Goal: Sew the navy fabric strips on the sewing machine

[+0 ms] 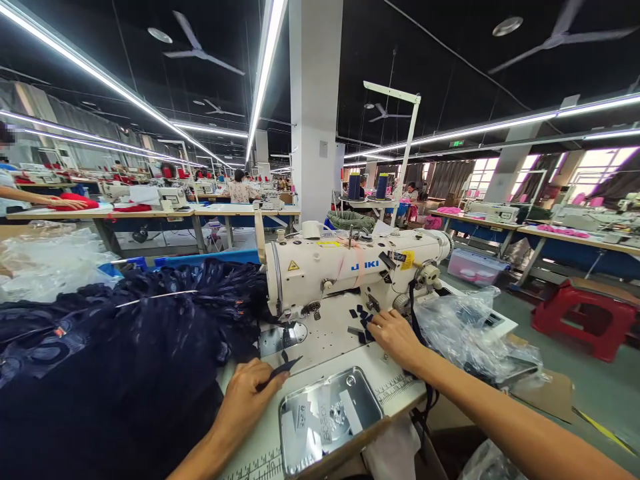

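My left hand (247,400) rests on the sewing table (320,347), fingers pinched on a small dark fabric strip (283,368) beside the heap of navy lace fabric (125,347). My right hand (395,337) reaches across the table to a scatter of small dark fabric pieces (361,319) under the arm of the white Juki sewing machine (350,267); its fingers are curled over them. A metal tray (327,417) holding paper labels sits at the table's front edge between my arms.
Crumpled clear plastic bags (470,330) lie to the right of the machine. More plastic (45,260) is behind the fabric heap. A red stool (583,313) stands on the floor at right. Rows of sewing tables with other workers fill the hall.
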A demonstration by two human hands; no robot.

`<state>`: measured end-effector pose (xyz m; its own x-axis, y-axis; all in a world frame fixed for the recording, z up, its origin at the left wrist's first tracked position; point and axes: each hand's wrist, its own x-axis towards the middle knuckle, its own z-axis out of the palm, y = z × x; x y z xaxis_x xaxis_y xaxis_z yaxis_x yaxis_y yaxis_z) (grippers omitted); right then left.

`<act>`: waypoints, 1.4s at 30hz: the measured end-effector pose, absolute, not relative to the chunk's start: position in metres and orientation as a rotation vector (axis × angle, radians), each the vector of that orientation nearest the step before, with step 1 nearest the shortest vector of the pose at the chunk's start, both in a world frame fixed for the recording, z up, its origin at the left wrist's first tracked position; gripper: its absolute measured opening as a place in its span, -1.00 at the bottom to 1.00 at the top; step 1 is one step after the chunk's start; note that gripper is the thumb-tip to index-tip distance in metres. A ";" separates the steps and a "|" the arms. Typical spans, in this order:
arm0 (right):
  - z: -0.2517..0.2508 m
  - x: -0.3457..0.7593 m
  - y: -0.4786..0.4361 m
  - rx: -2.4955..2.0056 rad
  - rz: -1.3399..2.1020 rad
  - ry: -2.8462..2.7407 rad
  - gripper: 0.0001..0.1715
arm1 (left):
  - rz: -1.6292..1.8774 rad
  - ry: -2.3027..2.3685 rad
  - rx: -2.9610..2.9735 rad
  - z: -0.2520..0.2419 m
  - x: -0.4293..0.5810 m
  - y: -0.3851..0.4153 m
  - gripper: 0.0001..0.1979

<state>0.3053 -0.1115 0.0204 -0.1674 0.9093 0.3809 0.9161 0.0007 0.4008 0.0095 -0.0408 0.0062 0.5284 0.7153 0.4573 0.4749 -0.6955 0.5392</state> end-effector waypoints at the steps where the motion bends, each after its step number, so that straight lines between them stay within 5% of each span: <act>1: 0.016 0.303 -0.109 -1.951 -0.904 -2.253 -0.82 | 0.942 0.976 2.462 0.008 0.012 -0.043 -0.54; 8: -0.017 0.288 -0.093 -1.859 -0.962 -2.295 -0.76 | 1.000 0.867 2.801 0.009 0.030 -0.038 -0.70; 14: 0.003 0.277 -0.083 -1.878 -0.903 -2.269 -0.75 | 0.913 0.741 3.204 -0.004 0.050 -0.013 -0.78; 20: 0.006 0.242 -0.047 -1.851 0.219 -2.073 -0.77 | 0.660 0.786 3.092 -0.015 0.047 -0.004 -0.83; 22: -0.001 0.236 -0.036 -1.852 0.340 -2.069 -0.78 | 0.639 0.791 3.030 -0.016 0.040 -0.006 -0.84; 32: -0.020 0.251 -0.040 -1.182 -0.089 -2.454 -0.83 | 0.580 0.636 3.030 -0.015 0.018 -0.022 -0.81; 42: -0.037 0.222 -0.017 -1.159 -0.347 -2.391 -0.88 | 0.457 0.581 3.203 -0.022 0.017 -0.030 -0.75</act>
<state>0.2222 -0.0173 -0.0373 -0.5406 0.6734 0.5042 0.7890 0.6138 0.0261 0.0175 -0.0297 -0.0223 0.8993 0.3225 0.2954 0.3627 -0.9273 -0.0921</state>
